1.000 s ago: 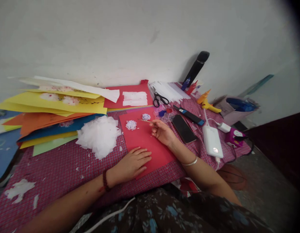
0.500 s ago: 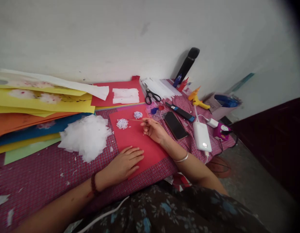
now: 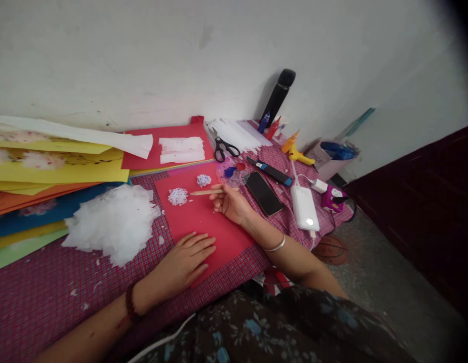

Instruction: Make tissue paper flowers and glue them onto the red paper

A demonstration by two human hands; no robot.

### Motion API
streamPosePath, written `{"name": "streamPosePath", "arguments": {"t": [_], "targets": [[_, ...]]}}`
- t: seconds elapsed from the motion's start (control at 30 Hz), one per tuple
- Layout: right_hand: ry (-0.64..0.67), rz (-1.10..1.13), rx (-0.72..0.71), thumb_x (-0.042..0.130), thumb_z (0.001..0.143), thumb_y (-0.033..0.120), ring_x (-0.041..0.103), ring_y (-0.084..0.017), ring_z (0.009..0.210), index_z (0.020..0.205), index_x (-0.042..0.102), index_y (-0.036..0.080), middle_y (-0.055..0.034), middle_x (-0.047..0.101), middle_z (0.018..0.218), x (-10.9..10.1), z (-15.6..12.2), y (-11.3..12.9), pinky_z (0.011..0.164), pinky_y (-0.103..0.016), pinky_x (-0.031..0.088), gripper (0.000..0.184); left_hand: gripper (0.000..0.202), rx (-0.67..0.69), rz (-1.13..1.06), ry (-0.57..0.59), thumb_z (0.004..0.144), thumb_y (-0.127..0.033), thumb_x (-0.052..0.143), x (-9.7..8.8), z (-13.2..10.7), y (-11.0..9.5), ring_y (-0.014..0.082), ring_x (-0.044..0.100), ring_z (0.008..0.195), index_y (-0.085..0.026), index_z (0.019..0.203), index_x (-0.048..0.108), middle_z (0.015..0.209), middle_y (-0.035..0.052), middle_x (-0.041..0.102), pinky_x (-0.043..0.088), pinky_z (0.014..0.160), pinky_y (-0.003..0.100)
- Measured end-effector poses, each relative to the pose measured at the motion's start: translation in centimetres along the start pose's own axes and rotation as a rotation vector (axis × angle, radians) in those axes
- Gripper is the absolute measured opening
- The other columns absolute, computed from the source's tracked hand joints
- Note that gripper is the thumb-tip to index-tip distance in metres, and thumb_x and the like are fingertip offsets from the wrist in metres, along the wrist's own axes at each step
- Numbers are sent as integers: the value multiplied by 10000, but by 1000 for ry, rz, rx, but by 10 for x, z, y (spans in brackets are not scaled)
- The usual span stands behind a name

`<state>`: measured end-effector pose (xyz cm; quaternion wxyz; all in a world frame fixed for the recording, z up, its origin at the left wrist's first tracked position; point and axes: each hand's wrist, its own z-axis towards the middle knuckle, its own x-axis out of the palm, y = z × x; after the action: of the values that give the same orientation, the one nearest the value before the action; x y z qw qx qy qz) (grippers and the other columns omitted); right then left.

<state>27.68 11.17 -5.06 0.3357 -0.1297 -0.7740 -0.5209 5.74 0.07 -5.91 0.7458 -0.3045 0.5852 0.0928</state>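
My left hand [image 3: 185,259] lies flat with fingers apart on the near edge of a red paper sheet [image 3: 198,219]. My right hand [image 3: 231,203] rests on the sheet's right side, its fingers pinched on a thin wooden stick [image 3: 209,192] that points left. The stick's tip is close to a small white speckled paper flower [image 3: 178,196]. A second small flower [image 3: 203,180] lies just behind it on the same sheet.
A heap of white tissue scraps [image 3: 111,222] sits left of the sheet on the checked cloth [image 3: 60,282]. Coloured paper sheets [image 3: 48,169] are stacked at left. Scissors [image 3: 222,148], a phone [image 3: 264,193], a power bank [image 3: 304,207], a glue gun [image 3: 294,149] and a black bottle [image 3: 277,96] lie at right.
The view has swung to the right, so everything sits further left in frame. The stick in my right hand has tipped lower, its tip closer to the nearer flower. My left hand stays flat.
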Motion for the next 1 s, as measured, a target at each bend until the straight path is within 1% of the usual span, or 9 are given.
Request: {"name": "streamPosePath", "arguments": {"t": [0.1,0.27,0.47,0.63,0.8,1.0], "targets": [[26,0,-5,483,993,395,602,-93,512,961,655,194,-8,739,758,-1,0,-1,511,-210,534,266,410,6,3,2,972,-216,510,0,0,1,229,475,1351,-211,1381,541,1451,62,553,353,1165,456],[27,-24,-6,529,967,415,608,-93,518,973,655,195,-16,746,788,-2,-1,-1,515,-207,535,253,402,1,-15,-18,977,-227,505,0,0,0,220,471,1357,-214,1376,546,1439,63,566,335,1178,445],[33,-22,-46,607,922,385,598,-92,527,1019,650,207,1,740,800,0,-2,-2,523,-216,538,207,373,-11,-34,-18,991,-252,504,-2,1,-2,222,486,1345,-219,1359,559,1422,52,584,337,1171,445],[28,-28,-67,659,888,376,583,-92,520,965,650,213,5,727,793,4,-5,-1,501,-220,525,180,357,-8,-61,-19,992,-277,515,-4,3,-3,228,494,1339,-204,1337,570,1423,46,584,330,1168,442],[-21,-32,-46,665,881,392,573,-92,521,918,659,200,-1,714,752,4,-5,0,503,-218,517,196,368,-18,-63,-8,989,-282,520,-4,3,-3,225,484,1346,-209,1347,562,1434,47,574,319,1174,438],[-28,-38,-22,652,887,406,570,-93,511,866,657,197,5,700,708,5,-4,0,500,-214,514,211,365,-11,-67,-13,993,-277,514,-5,3,-4,215,483,1349,-205,1347,565,1425,51,582,320,1177,435]]}}
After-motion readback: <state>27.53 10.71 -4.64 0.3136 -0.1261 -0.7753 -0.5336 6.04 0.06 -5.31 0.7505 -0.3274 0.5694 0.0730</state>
